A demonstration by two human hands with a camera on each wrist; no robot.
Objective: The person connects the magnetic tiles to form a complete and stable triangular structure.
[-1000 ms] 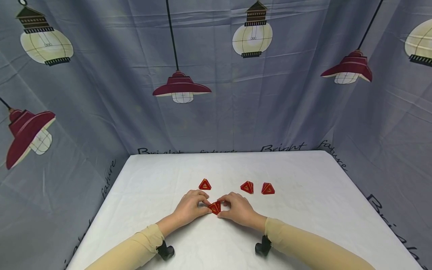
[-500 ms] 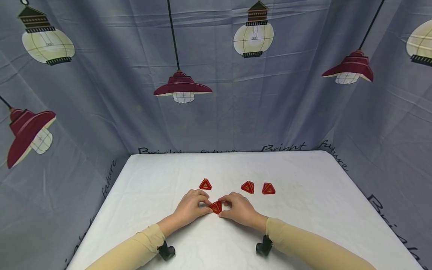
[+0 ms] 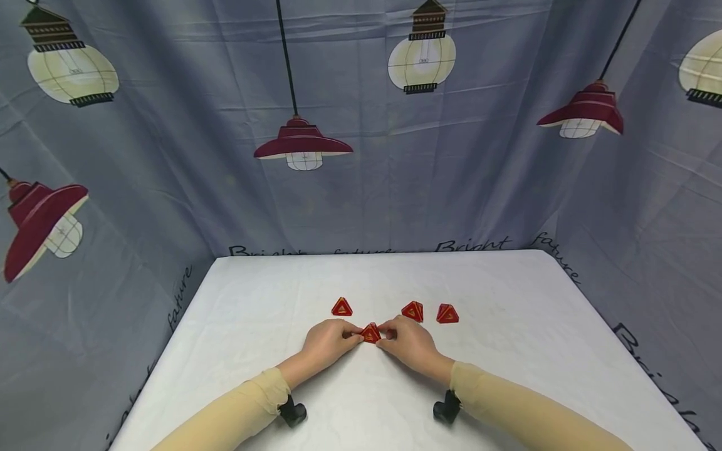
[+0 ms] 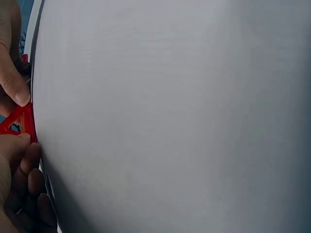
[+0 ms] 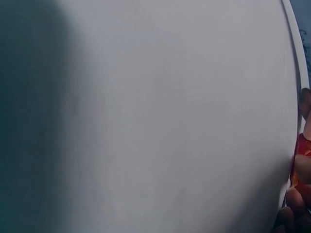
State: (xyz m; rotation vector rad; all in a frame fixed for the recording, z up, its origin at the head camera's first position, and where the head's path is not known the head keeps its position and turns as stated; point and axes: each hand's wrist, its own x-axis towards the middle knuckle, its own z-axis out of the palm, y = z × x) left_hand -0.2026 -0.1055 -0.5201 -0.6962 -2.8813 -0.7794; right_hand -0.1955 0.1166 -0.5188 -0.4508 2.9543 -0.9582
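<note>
Both hands meet at one small red triangular pyramid piece [image 3: 370, 333] with a gold triangle on its face, near the middle of the white table. My left hand [image 3: 331, 341] pinches its left corner between thumb and fingers. From the right, my right hand [image 3: 410, 342] pinches the opposite corner. The left wrist view shows the red piece [image 4: 23, 121] between both thumbs at the left border. In the right wrist view the red piece [image 5: 303, 145] is mostly covered by fingers and cut off by the frame.
Behind the hands lie three similar red pieces: one [image 3: 341, 306] at left, another [image 3: 413, 311] just beyond the right hand, and a third [image 3: 448, 314] farther right. A patterned grey-blue curtain [image 3: 361, 207] surrounds the white table [image 3: 271, 282].
Both hands have moved slightly away from me and to the right with the red piece between them. The piece has turned, its gold triangle now pointing up. The other three stay put.
</note>
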